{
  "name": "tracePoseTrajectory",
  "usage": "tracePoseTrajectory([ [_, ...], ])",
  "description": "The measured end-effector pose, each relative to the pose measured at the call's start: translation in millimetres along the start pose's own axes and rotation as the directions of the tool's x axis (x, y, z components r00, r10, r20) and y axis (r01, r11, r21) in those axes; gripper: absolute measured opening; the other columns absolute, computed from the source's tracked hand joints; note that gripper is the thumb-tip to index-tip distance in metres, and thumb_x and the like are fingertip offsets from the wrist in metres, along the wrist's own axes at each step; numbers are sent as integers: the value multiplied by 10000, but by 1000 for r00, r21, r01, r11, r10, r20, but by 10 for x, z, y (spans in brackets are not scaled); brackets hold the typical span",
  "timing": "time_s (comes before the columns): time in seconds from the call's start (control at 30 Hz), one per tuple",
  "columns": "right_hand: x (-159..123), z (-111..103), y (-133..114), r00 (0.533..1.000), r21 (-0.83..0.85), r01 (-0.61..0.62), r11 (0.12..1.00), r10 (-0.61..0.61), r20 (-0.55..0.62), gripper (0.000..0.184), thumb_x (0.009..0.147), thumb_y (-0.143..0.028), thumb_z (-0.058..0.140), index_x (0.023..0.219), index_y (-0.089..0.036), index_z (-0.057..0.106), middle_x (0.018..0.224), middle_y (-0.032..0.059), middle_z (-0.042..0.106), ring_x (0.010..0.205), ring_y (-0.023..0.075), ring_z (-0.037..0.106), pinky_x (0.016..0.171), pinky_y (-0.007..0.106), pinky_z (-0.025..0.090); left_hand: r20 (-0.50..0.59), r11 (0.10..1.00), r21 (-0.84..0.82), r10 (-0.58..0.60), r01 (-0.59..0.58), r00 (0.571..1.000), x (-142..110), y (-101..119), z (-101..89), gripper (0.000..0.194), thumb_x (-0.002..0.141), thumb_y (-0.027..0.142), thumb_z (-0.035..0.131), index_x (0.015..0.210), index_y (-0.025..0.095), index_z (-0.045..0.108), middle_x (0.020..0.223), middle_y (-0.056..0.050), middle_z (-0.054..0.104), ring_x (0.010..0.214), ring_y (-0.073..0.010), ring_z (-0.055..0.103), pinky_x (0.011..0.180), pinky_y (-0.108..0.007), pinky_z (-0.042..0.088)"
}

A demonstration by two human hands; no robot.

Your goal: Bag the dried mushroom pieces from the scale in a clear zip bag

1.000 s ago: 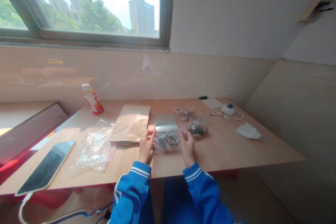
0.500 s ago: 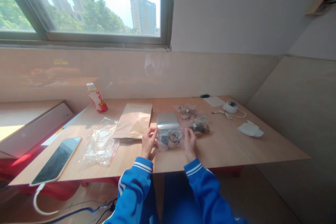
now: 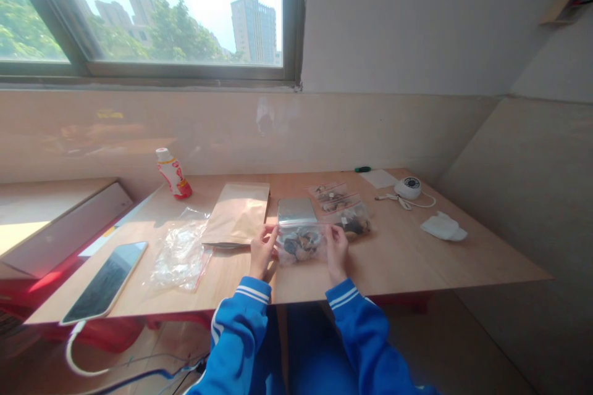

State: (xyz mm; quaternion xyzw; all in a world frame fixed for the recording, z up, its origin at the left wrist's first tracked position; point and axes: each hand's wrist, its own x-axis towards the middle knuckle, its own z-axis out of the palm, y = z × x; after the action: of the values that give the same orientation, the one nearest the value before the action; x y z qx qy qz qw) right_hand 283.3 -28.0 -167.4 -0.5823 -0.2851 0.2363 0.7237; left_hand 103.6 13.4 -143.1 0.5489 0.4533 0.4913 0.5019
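"At lower centre, along the near edge of the pale wooden table (image 3: 398,259), I see both bare hands up. What's between them?"

"A clear zip bag of dark and tan lumpy pieces (image 3: 300,244), just in front of a flat silver metal slab (image 3: 297,210). The left hand (image 3: 263,252) has its fingers curled closed on the bag's left end; the right hand (image 3: 336,253) has its fingers closed on the plastic toward the right."

"Is the bag sealed?"

"I can't tell from here. A second clear bag of dark pieces (image 3: 353,226) sits just beside it, and a flatter third bag of pieces (image 3: 331,197) lies behind that."

"What looks untouched?"

"At left, a flat brown kraft paper envelope (image 3: 236,214) and a crumpled clear plastic bag with red edging (image 3: 180,253) show none of those pieces."
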Motion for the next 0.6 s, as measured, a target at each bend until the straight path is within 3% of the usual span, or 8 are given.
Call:
tracePoseTrajectory([
  [0.23,-9,-12,-43,998,-83,45,996,-49,-42,445,725,-582,595,840,-152,615,812,76,675,761,203,611,710,317,478,-46,999,31,19,-17,999,6,-20,-3,437,721,581,597,887,176,614,687,-18,648,484,-107,583,358,-165,392],
  [0.43,-6,-2,-19,1000,-26,11,1000,-11,-12,441,732,-565,601,874,-150,635,811,82,694,785,219,640,722,326,486,-65,1000,5,6,-6,998,0,-6,-6,461,702,597,610,891,176,615,590,8,604,445,-106,565,341,-165,390],
  [0.6,-16,1,-26,1000,27,-18,999,18,-3,430,757,-555,586,873,-144,634,799,79,691,767,209,635,711,315,485,-45,1000,-19,4,-5,999,-16,31,-9,459,717,583,607,911,168,616,718,-31,652,436,-87,550,315,-157,376],
])
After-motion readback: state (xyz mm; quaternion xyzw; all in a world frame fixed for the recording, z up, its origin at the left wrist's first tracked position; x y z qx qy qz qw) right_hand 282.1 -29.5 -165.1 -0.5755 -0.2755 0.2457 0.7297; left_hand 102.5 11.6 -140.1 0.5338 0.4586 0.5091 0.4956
